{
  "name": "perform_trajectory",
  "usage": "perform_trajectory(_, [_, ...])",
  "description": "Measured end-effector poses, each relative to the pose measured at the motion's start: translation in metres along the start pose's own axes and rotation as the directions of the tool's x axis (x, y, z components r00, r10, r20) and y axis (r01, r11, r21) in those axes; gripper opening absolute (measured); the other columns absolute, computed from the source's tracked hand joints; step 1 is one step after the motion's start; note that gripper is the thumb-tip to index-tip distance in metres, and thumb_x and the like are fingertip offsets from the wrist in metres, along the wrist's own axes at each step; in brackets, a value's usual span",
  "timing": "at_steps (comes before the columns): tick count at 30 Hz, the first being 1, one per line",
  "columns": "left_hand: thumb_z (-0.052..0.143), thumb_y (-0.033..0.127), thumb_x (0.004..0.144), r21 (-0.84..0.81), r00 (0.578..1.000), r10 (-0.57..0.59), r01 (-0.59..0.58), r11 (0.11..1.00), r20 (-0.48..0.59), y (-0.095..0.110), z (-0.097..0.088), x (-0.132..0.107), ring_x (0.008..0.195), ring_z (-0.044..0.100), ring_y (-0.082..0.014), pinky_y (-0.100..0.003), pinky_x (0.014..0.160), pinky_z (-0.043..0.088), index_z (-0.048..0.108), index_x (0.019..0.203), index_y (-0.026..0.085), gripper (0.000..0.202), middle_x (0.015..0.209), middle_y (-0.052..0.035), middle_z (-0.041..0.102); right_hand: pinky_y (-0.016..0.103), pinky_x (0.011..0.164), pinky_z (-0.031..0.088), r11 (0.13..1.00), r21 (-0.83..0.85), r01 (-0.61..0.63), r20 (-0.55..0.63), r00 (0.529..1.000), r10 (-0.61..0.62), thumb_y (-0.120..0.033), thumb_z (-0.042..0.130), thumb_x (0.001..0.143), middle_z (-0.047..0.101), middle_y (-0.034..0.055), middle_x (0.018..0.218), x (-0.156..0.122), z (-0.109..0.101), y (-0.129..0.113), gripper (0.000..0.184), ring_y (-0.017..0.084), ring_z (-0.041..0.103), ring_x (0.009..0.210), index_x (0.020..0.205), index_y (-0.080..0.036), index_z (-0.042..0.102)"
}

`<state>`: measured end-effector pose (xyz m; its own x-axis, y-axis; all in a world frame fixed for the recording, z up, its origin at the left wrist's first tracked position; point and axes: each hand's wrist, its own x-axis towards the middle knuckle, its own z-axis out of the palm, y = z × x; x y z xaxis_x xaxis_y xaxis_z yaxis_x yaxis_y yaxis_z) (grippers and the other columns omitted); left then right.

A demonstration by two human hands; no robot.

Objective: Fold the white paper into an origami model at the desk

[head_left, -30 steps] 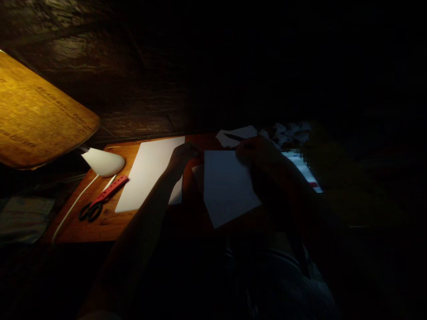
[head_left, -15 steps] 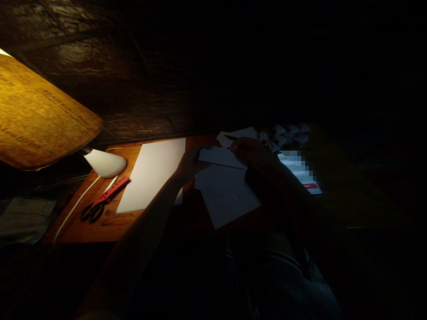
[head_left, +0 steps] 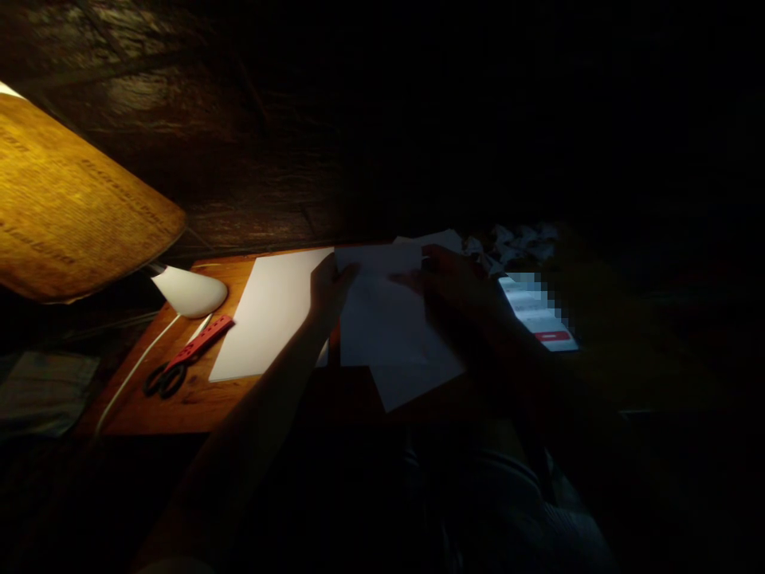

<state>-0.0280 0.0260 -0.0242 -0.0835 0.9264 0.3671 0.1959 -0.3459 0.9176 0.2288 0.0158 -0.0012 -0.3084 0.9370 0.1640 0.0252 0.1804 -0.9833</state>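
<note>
Between my two hands is a sheet of white paper (head_left: 382,319), spread out and facing me in dim light. My left hand (head_left: 328,287) grips its left edge, thumb lying on the front. At the upper right edge, my right hand (head_left: 445,275) is closed on the same sheet, with a finger or thumb reaching across its face; the rest of that hand is in deep shadow. Another piece of paper (head_left: 394,391) pokes out below the held sheet, lying on the wooden table (head_left: 143,410).
A lamp with a yellow shade (head_left: 77,199) and white base (head_left: 190,291) stands left. Near it lie scissors (head_left: 164,380) and a red perforated strip (head_left: 206,341). A paper stack (head_left: 272,315) lies left of centre. Lit phone (head_left: 538,311) and crumpled paper scraps (head_left: 519,239) are right.
The small, folded-looking white paper in my hands now shows as a larger open sheet covering the papers below. A dark pointed shape by my right hand is no longer visible.
</note>
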Motion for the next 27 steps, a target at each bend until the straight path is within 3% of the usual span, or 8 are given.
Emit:
perform_trajectory(4, [0.087, 0.052, 0.081, -0.033, 0.999, -0.015, 0.013, 0.999, -0.045, -0.005, 0.001, 0.0, 0.092, 0.075, -0.0223, -0.03, 0.078, 0.06, 0.064, 0.102, 0.021, 0.044, 0.095, -0.0061, 0.075, 0.03, 0.063, 0.051, 0.997, -0.066, -0.038, -0.14, 0.99, 0.028, -0.037, 0.08, 0.079, 0.07, 0.0009, 0.085, 0.008, 0.005, 0.015, 0.039, 0.019, 0.065, 0.074, 0.11, -0.025, 0.06])
perform_trajectory(7, [0.092, 0.053, 0.077, -0.093, 0.999, -0.029, 0.025, 0.995, -0.04, -0.007, 0.001, 0.0, 0.099, 0.077, -0.025, -0.033, 0.08, 0.064, 0.059, 0.12, 0.024, 0.062, 0.11, -0.0084, 0.076, 0.028, 0.059, 0.046, 0.998, -0.058, -0.029, -0.214, 0.977, 0.016, -0.033, 0.075, 0.078, 0.066, -0.0028, 0.083, 0.012, 0.005, 0.027, 0.04, 0.016, 0.06, 0.067, 0.111, -0.029, 0.051])
perform_trajectory(10, [0.09, 0.058, 0.08, -0.121, 1.0, -0.011, 0.01, 0.993, 0.0, -0.007, 0.002, -0.002, 0.103, 0.079, -0.0267, -0.037, 0.083, 0.066, 0.051, 0.137, 0.03, 0.074, 0.117, -0.0098, 0.076, 0.03, 0.064, 0.048, 0.996, -0.085, 0.026, -0.268, 0.962, -0.047, -0.033, 0.069, 0.083, 0.065, -0.0017, 0.09, 0.013, 0.005, 0.029, 0.033, 0.017, 0.06, 0.073, 0.108, -0.031, 0.047])
perform_trajectory(14, [0.088, 0.056, 0.083, -0.133, 0.998, 0.008, 0.0, 0.991, 0.058, -0.004, 0.008, -0.004, 0.104, 0.08, -0.0265, -0.038, 0.085, 0.065, 0.048, 0.143, 0.032, 0.076, 0.119, -0.0102, 0.078, 0.036, 0.083, 0.051, 0.959, -0.238, 0.154, -0.284, 0.933, -0.221, -0.027, 0.06, 0.085, 0.066, 0.0052, 0.097, 0.013, 0.005, 0.02, 0.007, 0.021, 0.062, 0.092, 0.091, -0.026, 0.057])
perform_trajectory(16, [0.087, 0.052, 0.084, -0.13, 0.998, 0.009, -0.002, 0.992, 0.058, -0.002, 0.01, -0.005, 0.101, 0.08, -0.0249, -0.037, 0.084, 0.065, 0.048, 0.143, 0.032, 0.074, 0.116, -0.009, 0.079, 0.037, 0.082, 0.05, 0.955, -0.258, 0.145, -0.287, 0.933, -0.219, -0.026, 0.056, 0.086, 0.066, 0.006, 0.093, 0.012, 0.006, 0.016, 0.009, 0.022, 0.061, 0.089, 0.091, -0.025, 0.063])
perform_trajectory(19, [0.082, 0.046, 0.089, -0.091, 0.999, 0.019, -0.014, 0.996, 0.046, 0.002, 0.01, -0.006, 0.094, 0.078, -0.0217, -0.035, 0.082, 0.064, 0.055, 0.134, 0.031, 0.055, 0.107, -0.0059, 0.08, 0.036, 0.076, 0.047, 0.966, -0.226, 0.127, -0.281, 0.941, -0.189, -0.03, 0.057, 0.089, 0.065, 0.0049, 0.088, 0.01, 0.007, 0.014, 0.017, 0.022, 0.058, 0.082, 0.099, -0.023, 0.069])
perform_trajectory(22, [0.08, 0.039, 0.087, 0.004, 0.999, 0.043, -0.043, 0.999, 0.017, 0.007, 0.007, -0.006, 0.091, 0.075, -0.0197, -0.03, 0.08, 0.061, 0.067, 0.106, 0.025, 0.027, 0.098, -0.0046, 0.079, 0.035, 0.075, 0.047, 0.953, -0.263, 0.154, -0.24, 0.946, -0.219, -0.033, 0.073, 0.081, 0.065, 0.0035, 0.09, 0.008, 0.009, 0.013, 0.028, 0.022, 0.057, 0.082, 0.107, -0.023, 0.071])
perform_trajectory(27, [0.086, 0.031, 0.073, 0.051, 0.998, 0.036, -0.039, 0.998, 0.058, 0.01, 0.005, -0.006, 0.094, 0.074, -0.0211, -0.032, 0.081, 0.06, 0.074, 0.099, 0.02, 0.031, 0.105, -0.006, 0.08, 0.038, 0.085, 0.052, 0.922, -0.346, 0.177, -0.202, 0.945, -0.257, -0.025, 0.08, 0.074, 0.072, 0.0062, 0.109, 0.006, 0.011, 0.01, 0.042, 0.024, 0.062, 0.094, 0.115, -0.023, 0.073])
